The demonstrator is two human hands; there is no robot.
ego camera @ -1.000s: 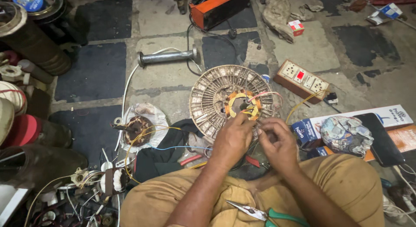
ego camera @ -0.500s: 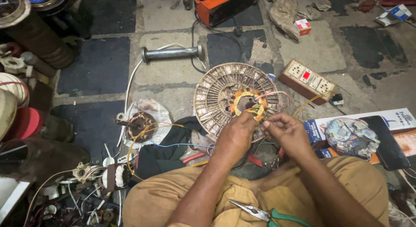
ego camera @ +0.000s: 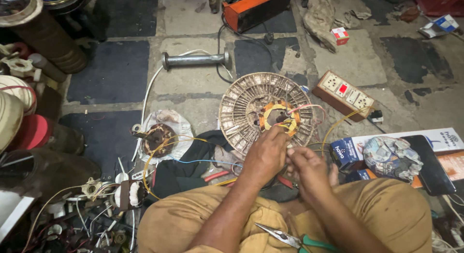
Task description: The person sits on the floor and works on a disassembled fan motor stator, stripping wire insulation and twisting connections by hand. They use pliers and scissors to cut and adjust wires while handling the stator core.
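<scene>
Copper-wound stator (ego camera: pixel 267 110) on floor — centre, ahead of knees | left hand (ego camera: pixel 265 156) now lower, fingers pinched on its wires at hub | right hand (ego camera: pixel 305 167) drawn back beside it, fingertips pinching a wire — slack taken | pliers (ego camera: pixel 290 239) on lap | socket board (ego camera: pixel 343 93) right

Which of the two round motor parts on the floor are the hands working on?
The big pale ribbed disc with the yellow ring in its middle; both hands, left hand and right hand, meet at its near edge. The smaller rusty brown one lies untouched on white wrapping.
</scene>
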